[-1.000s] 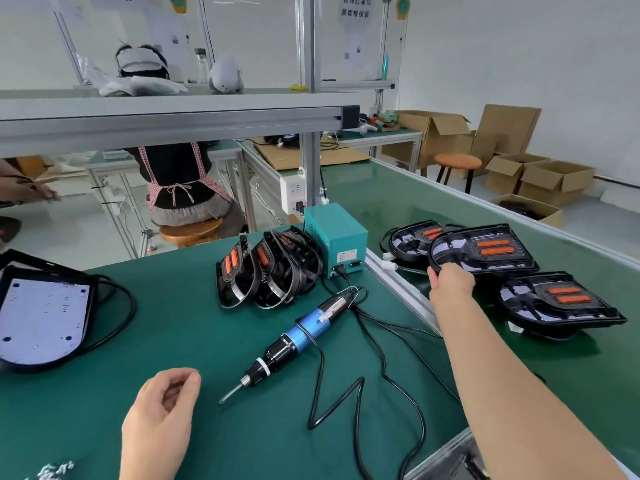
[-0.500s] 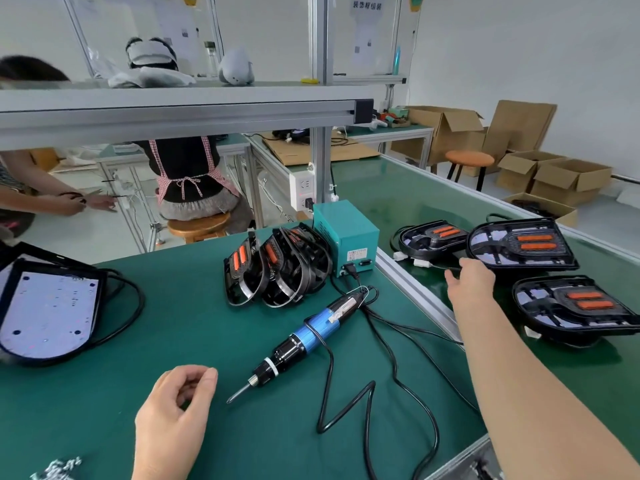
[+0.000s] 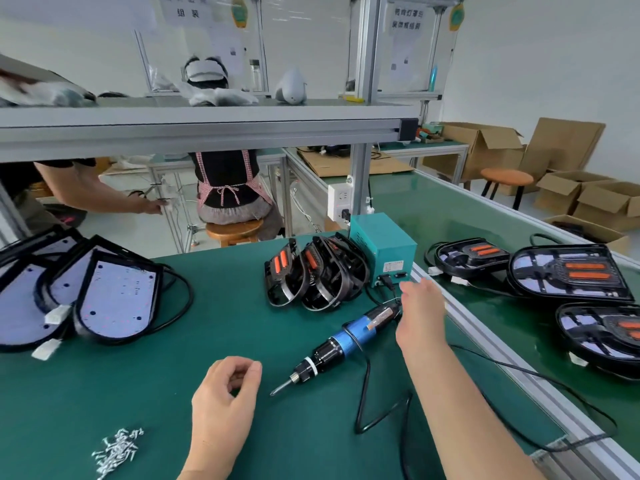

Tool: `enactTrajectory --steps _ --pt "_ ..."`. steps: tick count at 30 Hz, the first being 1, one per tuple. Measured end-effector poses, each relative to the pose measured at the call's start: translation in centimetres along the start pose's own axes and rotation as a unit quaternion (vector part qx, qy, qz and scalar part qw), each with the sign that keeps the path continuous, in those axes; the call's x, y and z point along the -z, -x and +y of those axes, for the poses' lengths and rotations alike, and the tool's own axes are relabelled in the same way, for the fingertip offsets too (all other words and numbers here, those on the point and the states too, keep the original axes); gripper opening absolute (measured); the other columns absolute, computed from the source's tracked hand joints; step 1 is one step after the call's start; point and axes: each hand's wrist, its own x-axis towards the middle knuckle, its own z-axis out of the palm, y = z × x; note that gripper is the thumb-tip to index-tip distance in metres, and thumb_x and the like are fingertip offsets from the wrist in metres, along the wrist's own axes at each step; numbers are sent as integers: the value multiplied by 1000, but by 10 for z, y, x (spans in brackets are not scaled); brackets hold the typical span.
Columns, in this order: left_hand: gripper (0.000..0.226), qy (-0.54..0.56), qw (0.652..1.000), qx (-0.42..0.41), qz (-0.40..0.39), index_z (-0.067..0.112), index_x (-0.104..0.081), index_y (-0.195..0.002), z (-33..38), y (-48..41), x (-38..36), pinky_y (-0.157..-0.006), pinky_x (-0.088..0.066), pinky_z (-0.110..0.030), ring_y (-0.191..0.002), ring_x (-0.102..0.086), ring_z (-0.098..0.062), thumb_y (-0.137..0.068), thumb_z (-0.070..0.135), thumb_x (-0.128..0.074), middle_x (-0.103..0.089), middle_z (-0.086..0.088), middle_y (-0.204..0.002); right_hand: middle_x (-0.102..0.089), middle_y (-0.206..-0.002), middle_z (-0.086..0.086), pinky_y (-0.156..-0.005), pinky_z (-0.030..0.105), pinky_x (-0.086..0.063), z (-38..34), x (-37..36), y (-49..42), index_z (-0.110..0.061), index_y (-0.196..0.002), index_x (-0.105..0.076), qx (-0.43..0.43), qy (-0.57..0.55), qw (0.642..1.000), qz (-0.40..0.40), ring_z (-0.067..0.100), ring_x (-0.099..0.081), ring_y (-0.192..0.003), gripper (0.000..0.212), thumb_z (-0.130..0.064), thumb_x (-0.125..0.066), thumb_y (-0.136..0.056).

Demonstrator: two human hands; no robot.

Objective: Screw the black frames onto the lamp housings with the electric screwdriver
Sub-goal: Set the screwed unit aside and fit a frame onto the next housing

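The right hand has come back from the lamp housings, which lie right of the electric screwdriver, to its rear end; fingers look spread and empty, though blurred. Left hand, beside its tip, is loosely curled, empty. Picking it up seems next

Blue-black electric screwdriver lies flat beside upright black frames.

R hand motion-blurred; contact w/ electric screwdriver unclear. Lamp housing cut off at right edge, LED panel at left. Screw pile too small to count.
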Motion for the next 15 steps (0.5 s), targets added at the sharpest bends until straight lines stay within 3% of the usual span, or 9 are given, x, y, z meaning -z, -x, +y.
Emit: enactTrajectory --steps 2,3,6,9,12,15 --pt "15 3 1000 3 0 21 -71 -77 1 0 0 -66 -42 -1 -78 -61 5 -90 14 -71 -68 1 -84 -44 -83 -9 -54 23 -41 12 -18 24 -32 -91 -48 60 28 996 -60 9 -46 -69 36 4 -49 -93" --pt "15 6 1000 6 -2 21 -70 -76 1 0 1 -66 -42 -2 -78 -61 4 -90 14 -71 -68 1 -84 -45 -89 -12 -61 20 -44 18 -26 35 -35 -95 -49 98 51 990 -83 3 -49 -78 41 5 -48 -93" --pt "17 15 1000 10 -4 22 -69 -75 2 1 2 -66 -42 -4 -76 -61 2 -91 15 -70 -67 3 -82 -47 -128 -9 -93 15 -47 33 -48 57 -23 -127 -57 233 195 938 -164 3 -53 -118 41 3 -52 -96" --pt "19 16 1000 11 -6 23 -69 -74 3 1 4 -67 -42 -5 -75 -60 1 -91 15 -69 -66 6 -80 -37 -151 0 -113 31 -36 47 -70 62 -17 -136 -58 337 394 817 -252 20 -38 -139 42 -4 -57 -96" --pt "20 15 1000 8 -7 23 -68 -74 4 1 5 -69 -44 -8 -76 -61 0 -91 14 -69 -66 5 -80 -32 -158 -1 -116 38 -30 56 -85 62 -24 -142 -53 393 586 660 -258 25 -23 -146 45 -17 -56 -97" --pt "20 17 1000 8 -12 23 -67 -74 5 1 6 -69 -44 -10 -74 -59 1 -92 15 -68 -65 4 -81 -44 -151 -2 -111 42 -28 58 -92 59 -27 -138 -56 409 673 567 -241 27 -25 -144 42 -19 -53 -97"
